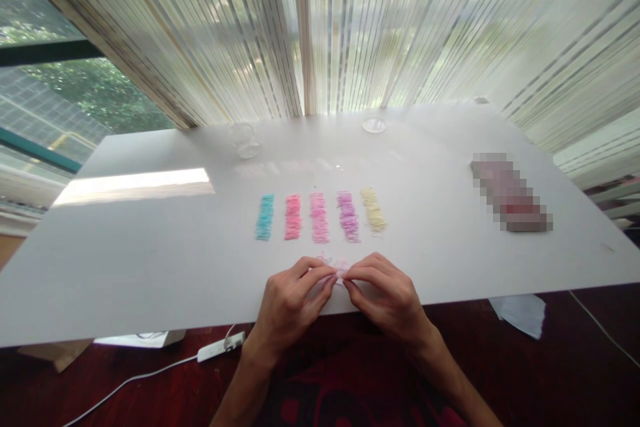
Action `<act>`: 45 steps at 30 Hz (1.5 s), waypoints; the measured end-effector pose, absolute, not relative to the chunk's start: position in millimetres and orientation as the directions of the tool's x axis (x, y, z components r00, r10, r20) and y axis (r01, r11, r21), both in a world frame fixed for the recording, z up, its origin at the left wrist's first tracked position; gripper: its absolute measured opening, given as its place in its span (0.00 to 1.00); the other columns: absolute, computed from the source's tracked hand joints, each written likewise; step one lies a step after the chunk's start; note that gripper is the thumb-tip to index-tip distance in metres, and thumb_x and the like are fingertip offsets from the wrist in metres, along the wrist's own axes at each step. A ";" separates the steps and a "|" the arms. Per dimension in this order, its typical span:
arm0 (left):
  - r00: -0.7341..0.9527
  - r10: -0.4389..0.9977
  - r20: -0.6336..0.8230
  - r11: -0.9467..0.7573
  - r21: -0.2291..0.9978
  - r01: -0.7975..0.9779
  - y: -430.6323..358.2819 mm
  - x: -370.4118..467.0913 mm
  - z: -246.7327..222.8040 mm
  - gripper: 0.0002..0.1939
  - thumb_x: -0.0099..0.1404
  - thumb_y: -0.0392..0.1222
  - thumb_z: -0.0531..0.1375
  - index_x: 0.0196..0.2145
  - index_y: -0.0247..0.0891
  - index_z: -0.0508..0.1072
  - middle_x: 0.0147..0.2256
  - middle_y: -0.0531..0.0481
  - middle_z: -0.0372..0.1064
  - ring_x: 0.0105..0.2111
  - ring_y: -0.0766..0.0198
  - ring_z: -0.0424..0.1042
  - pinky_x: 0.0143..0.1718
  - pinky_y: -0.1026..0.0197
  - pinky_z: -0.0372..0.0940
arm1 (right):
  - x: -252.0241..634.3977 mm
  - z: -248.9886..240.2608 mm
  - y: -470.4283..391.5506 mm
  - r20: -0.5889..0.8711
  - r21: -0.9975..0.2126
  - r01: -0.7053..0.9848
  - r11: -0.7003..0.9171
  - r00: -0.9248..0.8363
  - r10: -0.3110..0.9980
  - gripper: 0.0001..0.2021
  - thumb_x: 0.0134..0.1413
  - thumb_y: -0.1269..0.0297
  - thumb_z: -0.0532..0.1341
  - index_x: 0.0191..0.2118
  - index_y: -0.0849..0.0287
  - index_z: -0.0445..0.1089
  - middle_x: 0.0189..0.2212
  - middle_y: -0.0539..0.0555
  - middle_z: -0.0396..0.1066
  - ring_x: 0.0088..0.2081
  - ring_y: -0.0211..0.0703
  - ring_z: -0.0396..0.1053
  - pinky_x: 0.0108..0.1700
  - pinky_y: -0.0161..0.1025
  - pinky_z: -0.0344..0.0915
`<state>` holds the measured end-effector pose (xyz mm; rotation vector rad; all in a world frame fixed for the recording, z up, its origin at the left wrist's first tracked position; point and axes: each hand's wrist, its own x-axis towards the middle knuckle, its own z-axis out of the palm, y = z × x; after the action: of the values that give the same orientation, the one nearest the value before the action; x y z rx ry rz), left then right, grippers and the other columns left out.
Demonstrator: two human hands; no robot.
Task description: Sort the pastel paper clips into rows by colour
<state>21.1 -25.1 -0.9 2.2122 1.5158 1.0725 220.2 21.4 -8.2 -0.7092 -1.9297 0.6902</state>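
Several columns of small thin strips lie side by side on the white table (170, 260): teal (265, 217), coral (293, 217), pink (319, 217), purple (349, 217) and pale yellow (373, 211). Nearer the front edge, my left hand (297, 293) pinches a small pink strand (340, 274) between thumb and fingers. My right hand (385, 287) pinches the same strand from the other side, its fingertips almost touching the left ones. Just behind the fingertips is a small loose cluster of pale strands (325, 258), partly hidden by the hands.
A clear round container (245, 140) and a clear disc (374, 125) sit near the back edge. A pixelated object (513, 193) lies at the right. Striped curtains (340, 27) hang behind the table. Below are a power strip (221, 347) and a white sheet (523, 315) on the dark floor.
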 end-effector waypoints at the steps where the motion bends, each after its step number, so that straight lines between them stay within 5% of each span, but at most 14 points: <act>1: 0.182 0.884 0.432 -0.426 0.578 0.696 -25.2 21.3 -0.2 0.06 0.73 0.36 0.61 0.46 0.40 0.76 0.39 0.49 0.78 0.38 0.63 0.80 0.40 0.63 0.74 | 220.1 -8.4 21.4 0.572 -0.712 0.197 0.674 -0.394 0.719 0.09 0.62 0.76 0.65 0.44 0.55 0.75 0.33 0.53 0.78 0.35 0.42 0.74 0.38 0.40 0.73; 21: 0.139 0.894 0.426 -0.390 0.590 0.707 -23.1 21.0 4.5 0.07 0.68 0.30 0.62 0.40 0.40 0.74 0.35 0.53 0.78 0.32 0.66 0.77 0.34 0.66 0.69 | 220.4 -8.3 21.4 0.559 -0.717 0.221 0.662 -0.386 0.734 0.08 0.63 0.76 0.64 0.43 0.54 0.74 0.33 0.52 0.77 0.35 0.42 0.74 0.39 0.40 0.73; 38: 0.143 0.900 0.412 -0.375 0.561 0.738 -25.7 22.0 7.0 0.07 0.72 0.37 0.62 0.47 0.41 0.76 0.40 0.49 0.78 0.39 0.62 0.80 0.40 0.63 0.74 | 219.9 -9.8 21.5 0.511 -0.713 0.311 0.629 -0.383 0.769 0.07 0.65 0.73 0.63 0.42 0.53 0.75 0.34 0.52 0.77 0.36 0.44 0.75 0.39 0.41 0.74; 45: 0.131 0.900 0.416 -0.363 0.546 0.755 -25.4 17.9 1.8 0.05 0.73 0.38 0.62 0.44 0.41 0.79 0.39 0.50 0.77 0.34 0.65 0.79 0.38 0.65 0.74 | 220.3 -10.1 21.5 0.516 -0.727 0.291 0.621 -0.365 0.775 0.07 0.64 0.73 0.64 0.42 0.54 0.75 0.34 0.52 0.78 0.36 0.44 0.75 0.40 0.40 0.74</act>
<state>17.9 -25.4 1.8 2.2007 1.6396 1.0484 220.3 21.5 -10.1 -0.8445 -1.9321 0.6675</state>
